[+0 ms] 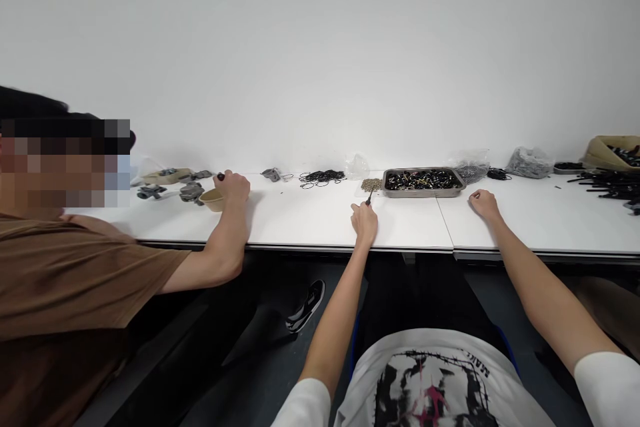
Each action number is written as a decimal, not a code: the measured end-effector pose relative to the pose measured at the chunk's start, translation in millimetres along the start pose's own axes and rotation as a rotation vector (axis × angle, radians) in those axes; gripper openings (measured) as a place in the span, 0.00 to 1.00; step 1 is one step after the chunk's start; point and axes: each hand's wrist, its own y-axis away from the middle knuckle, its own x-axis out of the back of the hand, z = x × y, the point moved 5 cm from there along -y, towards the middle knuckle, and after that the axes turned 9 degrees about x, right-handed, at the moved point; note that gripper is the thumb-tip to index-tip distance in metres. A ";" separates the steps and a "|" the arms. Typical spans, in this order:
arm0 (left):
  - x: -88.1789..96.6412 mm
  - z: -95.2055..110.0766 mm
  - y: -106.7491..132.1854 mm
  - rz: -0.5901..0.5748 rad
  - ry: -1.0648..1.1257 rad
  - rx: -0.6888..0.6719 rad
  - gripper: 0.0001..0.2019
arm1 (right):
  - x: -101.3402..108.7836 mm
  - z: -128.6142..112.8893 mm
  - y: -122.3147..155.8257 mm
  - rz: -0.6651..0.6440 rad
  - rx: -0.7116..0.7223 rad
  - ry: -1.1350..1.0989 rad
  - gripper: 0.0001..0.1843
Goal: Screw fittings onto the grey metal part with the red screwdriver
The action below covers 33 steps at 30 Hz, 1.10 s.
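Note:
My left hand (365, 221) is closed on a thin black stick-like piece (369, 197), its narrow end pointing up toward a small pile of brass-coloured parts (371, 185). What kind of piece it is, I cannot tell. Just right of that pile stands a metal tray (425, 194) filled with many small black and shiny parts. My right hand (484, 203) rests on the white table, to the right of the tray. Its fingers are curled together, and whatever may be between them is hidden.
At the left a co-worker's hand (235, 188) holds a dark object above a tan bowl (213, 200). Black loops (323, 177) lie along the wall. Clear bags (530, 163), black rods (613, 183) and a tan container (597, 152) stand to the right. A seam (444, 221) crosses the tabletop.

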 end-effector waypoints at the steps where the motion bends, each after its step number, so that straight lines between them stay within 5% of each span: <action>1: -1.5 0.8 0.8 -0.012 -0.019 -0.012 0.17 | -0.1 -0.1 0.2 0.001 -0.001 0.001 0.12; 20: -6.5 8.1 6.8 -0.076 -0.212 -0.101 0.17 | -2.3 2.2 -1.9 -0.005 -0.002 0.011 0.12; 33: -18.3 1.9 -0.7 -0.082 -0.094 -0.100 0.13 | -3.5 5.0 -4.1 0.012 -0.007 0.001 0.12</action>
